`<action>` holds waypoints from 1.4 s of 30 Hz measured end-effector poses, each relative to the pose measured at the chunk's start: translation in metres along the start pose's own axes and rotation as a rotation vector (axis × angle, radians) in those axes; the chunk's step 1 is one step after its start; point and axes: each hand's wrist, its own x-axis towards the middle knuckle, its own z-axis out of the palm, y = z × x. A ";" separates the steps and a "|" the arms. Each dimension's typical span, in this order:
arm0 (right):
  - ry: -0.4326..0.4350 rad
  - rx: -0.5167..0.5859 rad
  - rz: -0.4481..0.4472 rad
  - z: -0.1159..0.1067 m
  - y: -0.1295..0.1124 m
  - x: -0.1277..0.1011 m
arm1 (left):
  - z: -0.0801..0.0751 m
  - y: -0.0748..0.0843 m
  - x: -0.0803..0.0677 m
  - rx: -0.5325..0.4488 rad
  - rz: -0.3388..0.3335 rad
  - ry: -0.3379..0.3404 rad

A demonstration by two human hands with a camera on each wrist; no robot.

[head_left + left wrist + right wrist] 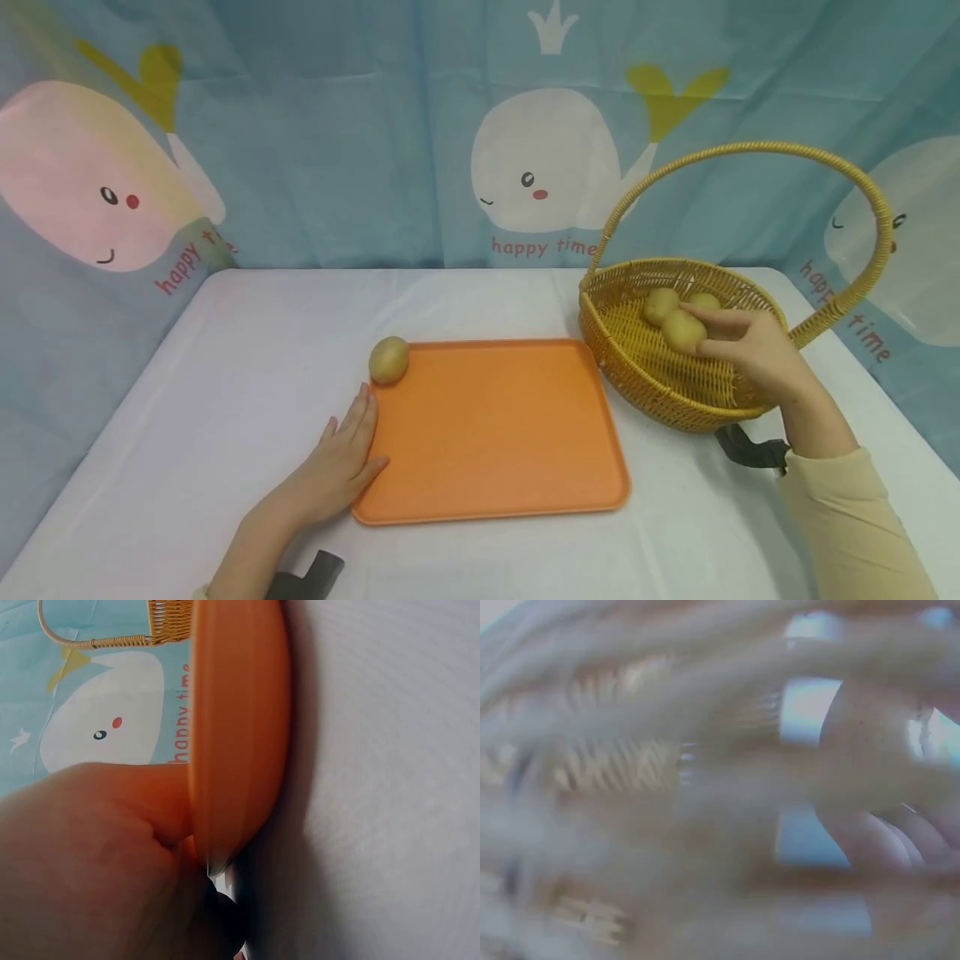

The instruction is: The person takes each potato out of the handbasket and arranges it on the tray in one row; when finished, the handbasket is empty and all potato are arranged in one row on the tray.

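My right hand (753, 350) reaches over the wicker basket (637, 371) and pinches a potato (683, 332) between thumb and fingers. Two more potatoes, one on the left (662, 306) and one partly hidden behind the fingers (703, 302), lie in the basket. Blurred wicker strands cover most of the right wrist view. My left hand (333, 467) rests along the left edge of the orange tray (495, 425), fingers straight and thumb over the rim. In the left wrist view that hand touches the tray's side (240, 712). Another potato (388, 360) sits at the tray's far left corner.
The basket's tall arched handle (772, 147) rises above the right hand. A white cloth (187, 417) covers the table. Behind it hangs a blue curtain (337, 167) with cartoon whales. Dark wrist mounts (303, 577) show below the hands.
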 end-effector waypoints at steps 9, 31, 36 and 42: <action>0.005 0.180 -0.135 0.014 -0.037 -0.003 | 0.001 -0.002 -0.002 -0.004 0.001 -0.002; -0.315 0.362 -0.177 0.091 -0.094 0.021 | -0.002 0.001 -0.003 0.017 0.008 0.015; -0.354 0.393 -0.169 0.112 -0.102 0.029 | -0.003 0.002 -0.004 0.014 0.001 0.017; -0.430 0.468 -0.190 0.136 -0.111 0.039 | -0.002 0.003 -0.004 0.007 -0.003 0.008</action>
